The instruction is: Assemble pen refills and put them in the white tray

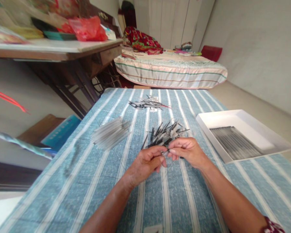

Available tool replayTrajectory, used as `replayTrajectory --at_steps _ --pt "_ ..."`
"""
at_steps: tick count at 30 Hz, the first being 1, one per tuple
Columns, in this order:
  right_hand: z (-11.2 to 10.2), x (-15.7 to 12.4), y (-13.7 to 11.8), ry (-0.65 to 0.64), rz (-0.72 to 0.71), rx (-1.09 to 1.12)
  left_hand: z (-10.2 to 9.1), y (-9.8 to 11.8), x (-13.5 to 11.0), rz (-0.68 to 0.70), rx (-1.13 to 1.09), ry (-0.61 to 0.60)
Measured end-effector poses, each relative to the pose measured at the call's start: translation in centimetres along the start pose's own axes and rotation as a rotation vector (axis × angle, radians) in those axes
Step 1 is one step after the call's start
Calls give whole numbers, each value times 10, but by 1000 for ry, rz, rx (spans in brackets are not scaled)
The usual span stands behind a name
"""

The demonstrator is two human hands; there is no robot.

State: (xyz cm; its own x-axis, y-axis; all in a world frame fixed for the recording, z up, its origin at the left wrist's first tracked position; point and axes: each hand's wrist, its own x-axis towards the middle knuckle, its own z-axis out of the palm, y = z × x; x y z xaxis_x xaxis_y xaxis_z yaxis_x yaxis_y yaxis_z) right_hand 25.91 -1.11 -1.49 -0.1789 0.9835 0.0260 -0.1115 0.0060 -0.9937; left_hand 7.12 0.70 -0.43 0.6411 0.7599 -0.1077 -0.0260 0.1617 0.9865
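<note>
Over the middle of the cloth, my left hand (150,161) pinches with thumb and forefinger. My right hand (187,150) meets it fingertip to fingertip, also in a pinch. Between them shows a small dark piece (167,151), mostly hidden, its kind too small to name. Just beyond the fingers lies a loose heap of short black and clear pieces (165,132). To the left rests a bundle of thin translucent tubes (111,133), like pen barrels. Farther back is a smaller scatter of thin black, clear and red pieces (147,103).
On the right, a white open box (264,129) holds a row of thin dark sticks (235,144). A blue striped cloth (92,187) covers the work surface. A wooden table (70,53) with a red plastic bag (88,29) stands left; a bed (172,69) lies beyond.
</note>
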Motion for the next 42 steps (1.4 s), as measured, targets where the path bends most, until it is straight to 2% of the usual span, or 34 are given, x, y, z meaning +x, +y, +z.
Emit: replayTrajectory --at_steps 9,18,27,30,34,39,42 --pt "3 2 4 -10 3 -68 -1 2 -1 -45 56 13" --pt "-4 0 1 -85 -60 -327 -2 1 0 -69 147 5" --pt "0 2 4 -125 56 -435 -2 1 2 -17 278 29" --pt "-1 2 4 -104 69 -411 -2 1 2 -20 288 42" --pt "0 2 4 -117 5 -307 -3 0 2 -22 308 44" --pt "3 3 6 -94 32 -455 -2 0 1 -19 289 30" --pt "3 3 5 -93 36 -404 -2 0 1 -21 276 42"
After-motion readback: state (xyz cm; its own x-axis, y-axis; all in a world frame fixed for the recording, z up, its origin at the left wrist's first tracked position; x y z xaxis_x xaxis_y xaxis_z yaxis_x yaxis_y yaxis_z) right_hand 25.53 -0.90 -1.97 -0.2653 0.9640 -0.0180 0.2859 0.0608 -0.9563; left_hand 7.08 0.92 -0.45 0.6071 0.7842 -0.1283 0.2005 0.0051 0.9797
